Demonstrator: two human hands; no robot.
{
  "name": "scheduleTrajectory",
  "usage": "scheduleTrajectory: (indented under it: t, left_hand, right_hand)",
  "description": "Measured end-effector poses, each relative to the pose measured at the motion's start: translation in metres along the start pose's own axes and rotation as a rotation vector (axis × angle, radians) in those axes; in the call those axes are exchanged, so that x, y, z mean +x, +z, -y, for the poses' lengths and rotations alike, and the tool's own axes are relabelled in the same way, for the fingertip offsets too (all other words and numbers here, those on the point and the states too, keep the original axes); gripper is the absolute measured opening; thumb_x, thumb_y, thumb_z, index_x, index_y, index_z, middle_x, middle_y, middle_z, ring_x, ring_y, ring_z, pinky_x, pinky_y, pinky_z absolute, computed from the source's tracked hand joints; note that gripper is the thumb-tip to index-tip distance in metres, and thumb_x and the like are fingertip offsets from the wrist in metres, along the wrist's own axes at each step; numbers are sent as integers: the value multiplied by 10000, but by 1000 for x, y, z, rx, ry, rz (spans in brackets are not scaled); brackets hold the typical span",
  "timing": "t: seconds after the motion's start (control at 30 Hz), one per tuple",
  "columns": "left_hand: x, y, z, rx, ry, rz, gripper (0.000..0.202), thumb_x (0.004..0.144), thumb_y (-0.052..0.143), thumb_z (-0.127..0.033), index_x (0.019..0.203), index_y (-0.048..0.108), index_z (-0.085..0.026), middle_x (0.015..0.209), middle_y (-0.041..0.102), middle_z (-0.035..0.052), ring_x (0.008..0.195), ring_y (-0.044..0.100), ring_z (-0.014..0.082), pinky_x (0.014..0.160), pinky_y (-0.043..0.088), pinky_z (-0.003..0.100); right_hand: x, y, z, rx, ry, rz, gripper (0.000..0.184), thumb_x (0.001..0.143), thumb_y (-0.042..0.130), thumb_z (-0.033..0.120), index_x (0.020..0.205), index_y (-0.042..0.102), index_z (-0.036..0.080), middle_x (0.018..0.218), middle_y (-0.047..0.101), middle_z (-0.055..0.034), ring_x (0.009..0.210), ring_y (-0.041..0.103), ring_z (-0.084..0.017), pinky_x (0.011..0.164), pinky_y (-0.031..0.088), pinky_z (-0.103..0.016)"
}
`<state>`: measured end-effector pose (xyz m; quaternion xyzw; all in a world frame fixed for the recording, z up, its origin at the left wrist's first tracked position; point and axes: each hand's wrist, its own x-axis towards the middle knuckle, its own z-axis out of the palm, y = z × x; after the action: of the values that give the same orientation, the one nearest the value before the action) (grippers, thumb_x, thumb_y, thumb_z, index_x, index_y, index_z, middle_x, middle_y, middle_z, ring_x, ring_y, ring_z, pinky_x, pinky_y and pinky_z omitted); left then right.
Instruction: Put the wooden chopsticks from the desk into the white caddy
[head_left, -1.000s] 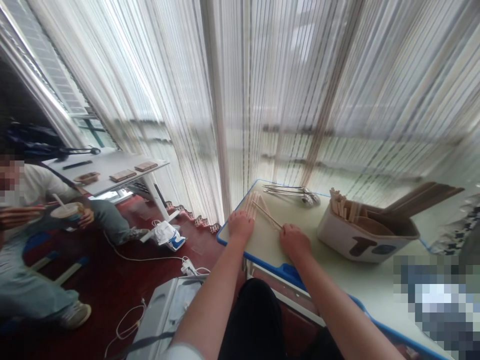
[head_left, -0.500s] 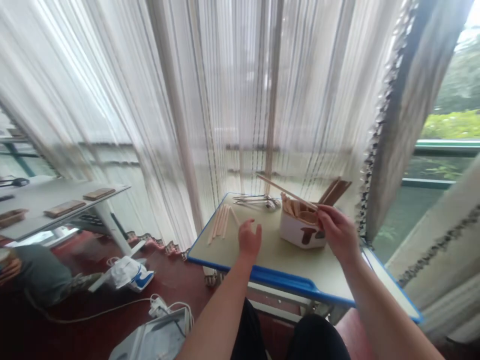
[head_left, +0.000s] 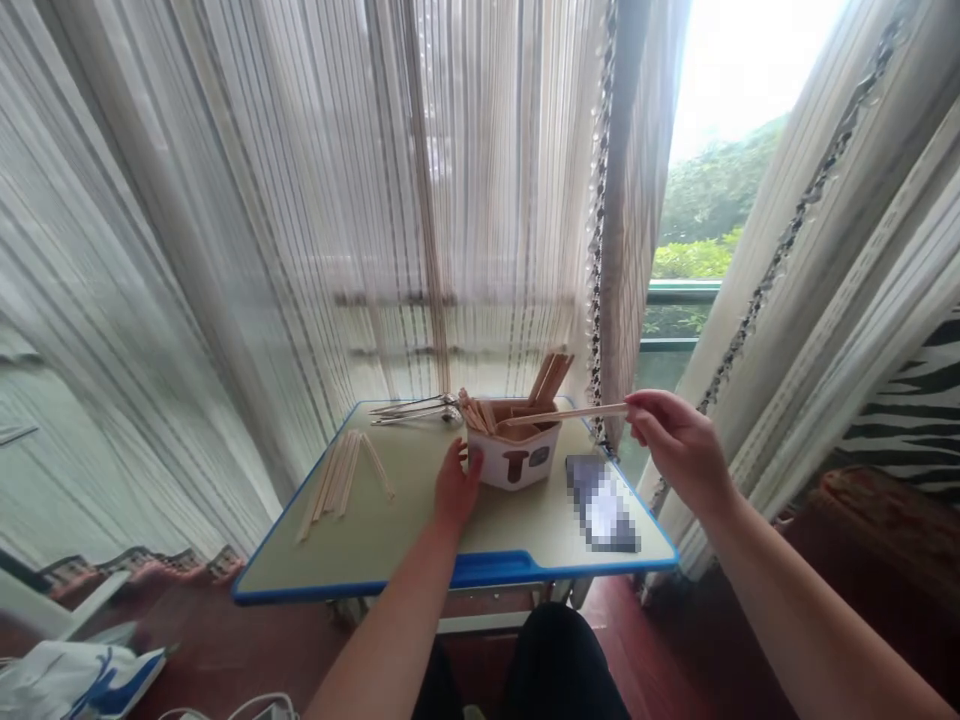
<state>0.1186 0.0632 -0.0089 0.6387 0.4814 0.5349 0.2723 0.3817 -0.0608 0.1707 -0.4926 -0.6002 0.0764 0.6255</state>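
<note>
A white tub (head_left: 517, 462) with a dark mushroom mark stands on a small blue-edged table (head_left: 390, 580) and holds several wooden sticks and flat wooden pieces. My left hand (head_left: 455, 488) rests against the tub's left side, fingers curled on it. My right hand (head_left: 675, 447) is raised to the right of the tub and pinches one end of a long wooden stick (head_left: 562, 414) that lies level over the tub's top. A row of loose wooden sticks (head_left: 339, 474) lies on the table's left part.
Metal spoons (head_left: 416, 408) lie at the table's far edge behind the tub. A blurred flat object (head_left: 601, 503) lies on the table's right. Striped curtains hang close behind. A white and blue bag (head_left: 71, 680) and cables are on the red floor at the lower left.
My view swung right. My right hand left the sticks on the table, went to the tub and now holds one stick out to the right. My left hand moved to the tub's side.
</note>
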Motion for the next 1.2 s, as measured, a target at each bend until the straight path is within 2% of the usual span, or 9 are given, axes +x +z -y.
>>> scheduleTrajectory:
  t: [0.1,0.27,0.57,0.73,1.07,1.2]
  left_hand:
    - [-1,0,-4,21,38,-13,490,842,471,-484,1249,403,-220,1196,556,91,1000,578,191,812,477,332]
    - [-1,-1,-7,48,-17,-34,504,825,500,-485,1242,400,-220,1149,590,85,931,600,177,714,484,286]
    - [1,0,-5,41,-36,-42,494,812,526,-481,1214,414,-217,1104,616,80,876,621,163,668,487,267]
    - [1,0,-3,24,-38,-52,515,794,549,-484,1212,422,-211,1089,624,84,843,629,158,633,486,255]
    - [0,-1,-4,-10,-47,-67,491,781,574,-468,1182,451,-213,1064,635,81,817,632,154,610,483,243]
    - [0,-2,-5,-19,-63,-61,498,773,575,-481,1177,451,-217,1059,632,76,808,629,151,600,474,238]
  right_hand:
    - [0,7,-5,39,8,23,184,769,578,297,891,628,170,628,562,23,530,504,-95,482,402,-216]
    - [6,20,-3,153,39,88,240,767,592,305,961,596,163,660,560,28,533,504,-85,475,401,-211]
    - [8,26,-1,209,70,179,260,753,634,356,925,616,161,672,576,11,555,502,-84,476,408,-206]
    - [6,32,-3,233,56,171,254,762,624,344,961,637,187,693,578,11,566,494,-86,480,404,-210]
    - [7,44,-5,138,53,189,255,777,588,373,932,646,179,720,604,-11,598,528,-100,507,430,-218]
    - [3,46,-15,42,9,152,244,792,569,388,896,638,179,860,600,-44,670,560,-113,533,460,-224]
